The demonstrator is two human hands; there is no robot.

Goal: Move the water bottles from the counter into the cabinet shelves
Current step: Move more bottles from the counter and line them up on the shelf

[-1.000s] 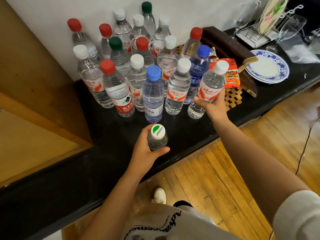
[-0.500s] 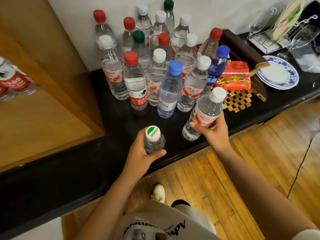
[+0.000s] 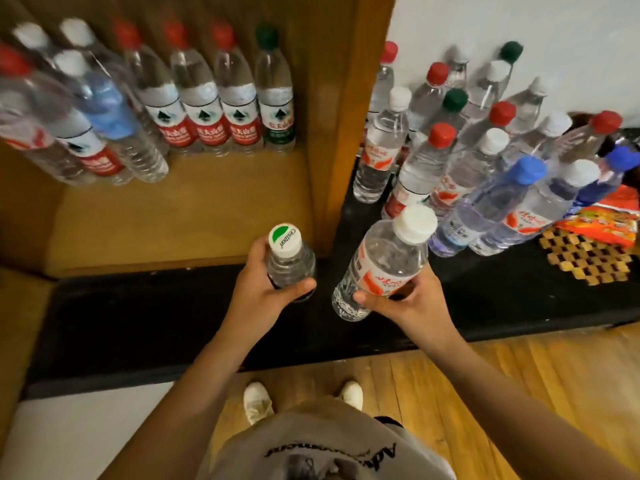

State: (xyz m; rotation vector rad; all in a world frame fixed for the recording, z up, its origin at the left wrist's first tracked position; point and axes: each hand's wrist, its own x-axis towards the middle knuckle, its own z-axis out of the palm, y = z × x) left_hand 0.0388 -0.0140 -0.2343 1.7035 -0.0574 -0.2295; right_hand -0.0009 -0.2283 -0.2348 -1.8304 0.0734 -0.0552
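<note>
my left hand (image 3: 258,289) grips a small bottle with a green-and-white cap (image 3: 289,259), fingers and thumb curled round its body, held upright over the black counter (image 3: 138,317) just in front of the cabinet shelf (image 3: 180,216). my right hand (image 3: 403,303) grips a white-capped bottle with an orange label (image 3: 384,263), tilted with its cap toward 1 o'clock. at 10 o'clock, a row of bottles already on the shelf (image 3: 204,95) stands against the back wall. at 2 o'clock, the cluster of bottles on the counter (image 3: 460,147) stands near a snack packet (image 3: 606,223) and a woven mat (image 3: 588,259).
</note>
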